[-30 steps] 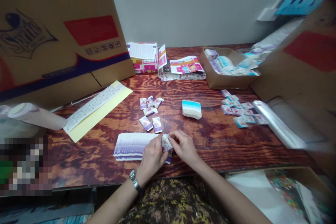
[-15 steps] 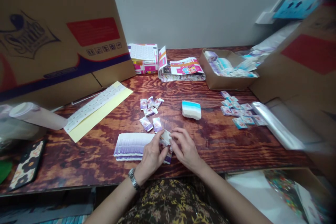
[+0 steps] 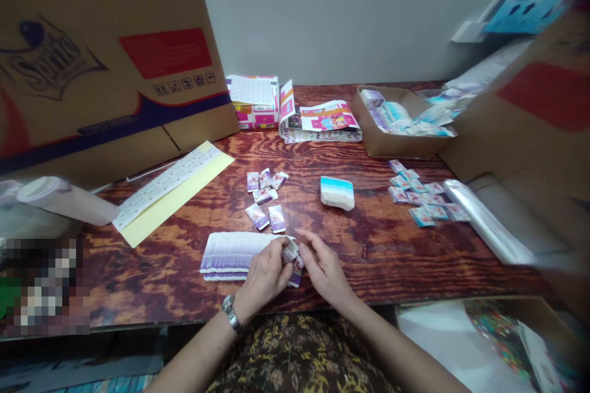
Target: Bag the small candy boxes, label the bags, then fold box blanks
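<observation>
Between my hands is a small printed card point(image 3: 290, 250), its pale face turned up and partly covered by fingers. My left hand point(image 3: 266, 268) pinches its left side between thumb and fingers. Bent fingers of my right hand point(image 3: 326, 269) meet its right edge. Under my left hand lies a long fanned row of white and purple cards point(image 3: 233, 253). Another purple-and-white card point(image 3: 296, 276) shows below the held one. Just beyond, several small folded purple packets point(image 3: 277, 219) lie loose. A blue-and-white stack of cards point(image 3: 337, 192) sits farther off, right of centre.
More small packets point(image 3: 421, 193) lie on the right beside a clear plastic roll point(image 3: 488, 221). Behind them stands an open carton point(image 3: 391, 146) of packets. A large cardboard box point(image 3: 138, 110) flanks the left, near a yellow-backed sheet point(image 3: 184, 199) and a pale roll point(image 3: 69, 201).
The card between my hands has tilted, and a greyer printed face now shows. My right fingers have shifted slightly around its edge. The surrounding stacks and packets stay put.
</observation>
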A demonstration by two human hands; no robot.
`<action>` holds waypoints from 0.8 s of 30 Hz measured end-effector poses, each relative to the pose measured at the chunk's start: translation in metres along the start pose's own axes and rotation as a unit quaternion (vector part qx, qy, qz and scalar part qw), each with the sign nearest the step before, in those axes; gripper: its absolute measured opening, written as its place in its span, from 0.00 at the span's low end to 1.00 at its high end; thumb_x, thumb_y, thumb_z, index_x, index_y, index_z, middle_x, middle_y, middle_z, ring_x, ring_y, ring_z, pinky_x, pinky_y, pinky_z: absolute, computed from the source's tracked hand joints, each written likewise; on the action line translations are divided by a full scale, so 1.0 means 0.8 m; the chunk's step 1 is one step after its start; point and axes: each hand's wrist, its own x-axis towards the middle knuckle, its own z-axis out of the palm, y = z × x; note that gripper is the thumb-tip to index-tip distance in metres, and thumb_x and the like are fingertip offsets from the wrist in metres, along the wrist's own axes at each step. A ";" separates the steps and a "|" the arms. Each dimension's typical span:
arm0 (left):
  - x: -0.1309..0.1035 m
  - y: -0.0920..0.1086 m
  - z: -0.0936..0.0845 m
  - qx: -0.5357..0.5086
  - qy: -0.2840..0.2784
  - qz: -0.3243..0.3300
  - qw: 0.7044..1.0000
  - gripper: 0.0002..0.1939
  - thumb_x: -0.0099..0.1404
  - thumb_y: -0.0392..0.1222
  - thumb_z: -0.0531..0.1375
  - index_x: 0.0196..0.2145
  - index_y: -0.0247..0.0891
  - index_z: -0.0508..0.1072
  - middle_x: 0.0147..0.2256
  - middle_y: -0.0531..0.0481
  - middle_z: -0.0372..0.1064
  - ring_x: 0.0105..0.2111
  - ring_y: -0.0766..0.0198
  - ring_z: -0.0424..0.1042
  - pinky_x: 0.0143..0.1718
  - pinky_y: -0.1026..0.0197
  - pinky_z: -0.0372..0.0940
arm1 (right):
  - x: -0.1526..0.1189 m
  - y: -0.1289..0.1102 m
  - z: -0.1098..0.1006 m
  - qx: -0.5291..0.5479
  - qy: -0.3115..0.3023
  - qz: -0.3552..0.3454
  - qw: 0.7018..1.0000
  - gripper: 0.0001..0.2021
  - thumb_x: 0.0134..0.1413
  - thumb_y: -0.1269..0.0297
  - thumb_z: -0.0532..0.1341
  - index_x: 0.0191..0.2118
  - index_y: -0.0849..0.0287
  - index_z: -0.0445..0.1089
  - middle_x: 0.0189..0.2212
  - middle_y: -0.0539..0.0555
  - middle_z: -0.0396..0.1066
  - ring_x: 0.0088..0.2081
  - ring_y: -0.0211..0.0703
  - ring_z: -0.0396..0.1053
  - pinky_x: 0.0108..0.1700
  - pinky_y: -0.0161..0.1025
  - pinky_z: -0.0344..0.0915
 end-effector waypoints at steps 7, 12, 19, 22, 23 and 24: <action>-0.005 0.000 0.012 0.049 0.041 -0.005 0.998 0.36 0.61 0.36 0.53 0.62 0.31 0.38 0.49 0.34 0.63 0.46 0.54 0.68 0.44 0.53 0.66 | 0.013 0.003 0.003 0.003 -0.019 0.050 0.999 0.08 0.56 0.65 0.57 0.40 0.57 0.71 0.33 0.52 0.72 0.35 0.42 0.70 0.38 0.37 0.66; -0.006 0.002 0.022 0.069 0.039 -0.020 0.997 0.37 0.62 0.34 0.50 0.63 0.31 0.32 0.49 0.34 0.63 0.49 0.53 0.64 0.46 0.51 0.65 | -0.002 -0.008 0.015 -0.123 0.002 -0.063 0.990 0.13 0.56 0.71 0.53 0.44 0.57 0.71 0.36 0.56 0.69 0.40 0.44 0.67 0.43 0.41 0.64; 0.022 -0.006 -0.001 0.091 0.052 -0.048 0.993 0.39 0.64 0.40 0.50 0.63 0.30 0.29 0.51 0.31 0.60 0.49 0.50 0.64 0.44 0.49 0.65 | 0.009 0.022 0.009 -0.092 -0.060 -0.074 0.991 0.18 0.60 0.66 0.51 0.56 0.53 0.61 0.47 0.56 0.65 0.48 0.44 0.65 0.50 0.43 0.63; 0.041 -0.012 -0.023 0.148 0.131 -0.027 0.980 0.43 0.63 0.48 0.54 0.63 0.27 0.32 0.59 0.26 0.47 0.57 0.42 0.53 0.51 0.43 0.59 | 0.022 0.054 -0.001 -0.143 -0.084 -0.052 0.985 0.28 0.56 0.59 0.57 0.61 0.56 0.51 0.52 0.60 0.63 0.51 0.48 0.63 0.51 0.48 0.62; 0.043 -0.013 -0.026 0.158 0.136 -0.002 0.978 0.42 0.63 0.48 0.54 0.63 0.27 0.33 0.60 0.26 0.44 0.59 0.42 0.50 0.53 0.43 0.57 | 0.023 0.065 -0.002 -0.182 -0.097 -0.055 0.977 0.33 0.52 0.57 0.60 0.62 0.58 0.49 0.53 0.62 0.61 0.53 0.52 0.61 0.52 0.50 0.61; 0.040 -0.013 -0.025 0.161 0.124 0.027 0.979 0.40 0.63 0.47 0.54 0.63 0.28 0.36 0.60 0.28 0.46 0.59 0.44 0.49 0.54 0.43 0.55 | 0.023 0.075 -0.001 -0.222 -0.111 -0.063 0.967 0.37 0.48 0.56 0.63 0.62 0.60 0.49 0.54 0.63 0.61 0.54 0.54 0.60 0.53 0.52 0.59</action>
